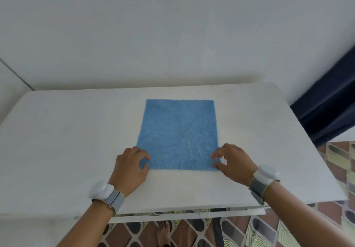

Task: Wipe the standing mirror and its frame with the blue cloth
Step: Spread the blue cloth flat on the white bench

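Observation:
The blue cloth lies spread flat as a square on the white tabletop. My left hand rests at the cloth's near left corner, thumb and forefinger curled and slightly apart over the fabric. At the near right corner sits my right hand, its fingertips touching the cloth edge with a small gap between thumb and fingers. Neither corner is lifted. No mirror is in view.
A white wall stands right behind the table. A dark blue curtain hangs at the right. Patterned floor tiles show to the right of and below the table's near edge. Both wrists carry white bands.

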`<state>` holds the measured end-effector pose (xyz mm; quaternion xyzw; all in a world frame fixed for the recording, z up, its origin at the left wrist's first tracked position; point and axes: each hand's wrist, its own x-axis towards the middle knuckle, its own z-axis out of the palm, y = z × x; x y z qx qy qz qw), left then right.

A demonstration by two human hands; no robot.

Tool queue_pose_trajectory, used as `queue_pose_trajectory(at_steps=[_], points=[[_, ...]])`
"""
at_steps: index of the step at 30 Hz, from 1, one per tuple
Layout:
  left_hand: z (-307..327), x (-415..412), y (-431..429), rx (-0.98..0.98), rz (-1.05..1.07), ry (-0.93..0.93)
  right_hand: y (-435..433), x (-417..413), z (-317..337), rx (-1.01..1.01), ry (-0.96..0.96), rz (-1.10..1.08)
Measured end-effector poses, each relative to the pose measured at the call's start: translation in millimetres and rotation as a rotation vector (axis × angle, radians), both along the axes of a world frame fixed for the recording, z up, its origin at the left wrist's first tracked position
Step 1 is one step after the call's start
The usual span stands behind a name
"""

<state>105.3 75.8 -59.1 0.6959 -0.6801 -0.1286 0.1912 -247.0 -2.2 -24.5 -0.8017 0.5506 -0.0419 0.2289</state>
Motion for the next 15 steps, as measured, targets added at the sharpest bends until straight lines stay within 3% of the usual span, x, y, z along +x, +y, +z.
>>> queue_pose_trajectory(at_steps=[4, 15], points=[[-9, 8, 11, -0.045, 0.003, -0.119, 12, -7, -15, -0.051, -0.011, 0.019], [0, -1, 24, -0.049, 0.017, -0.113, 11, -17, -12, -0.105, -0.012, -0.026]])
